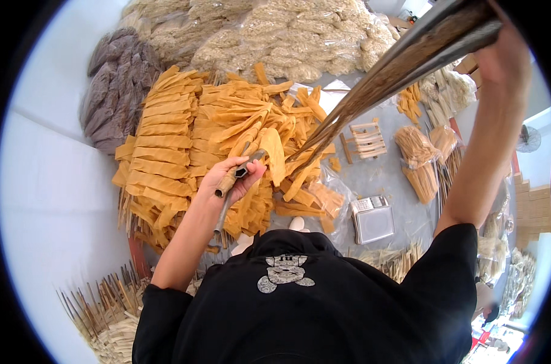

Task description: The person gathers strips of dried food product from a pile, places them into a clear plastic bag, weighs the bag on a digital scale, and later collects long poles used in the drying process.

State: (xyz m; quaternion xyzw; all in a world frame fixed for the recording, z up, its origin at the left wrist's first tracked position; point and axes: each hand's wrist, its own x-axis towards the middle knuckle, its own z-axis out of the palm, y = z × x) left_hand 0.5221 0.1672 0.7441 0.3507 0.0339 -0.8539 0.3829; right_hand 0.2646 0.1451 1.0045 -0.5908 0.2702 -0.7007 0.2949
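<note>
My left hand (234, 181) is closed around the near ends of a few poles (227, 182), at least one a hollow tube. A yellow strip (274, 156) hangs over them just beyond my fingers. My right hand (507, 57) is raised high at the upper right, wrapped around a bundle of long brown and grey poles (403, 70). That bundle slants down toward the yellow strips, where its far ends come close to the floor. Rows of flat yellow strips (166, 145) lie in a big heap ahead and to the left of my left hand.
Bagged beige bundles (287, 36) are piled behind the heap, beside a purple-brown pile (120, 85). To the right are a small wooden rack (366, 139), a scale (372, 221) and bagged tan strips (418, 158). Thin sticks (102, 303) stand at lower left; another person (485, 303) is at lower right.
</note>
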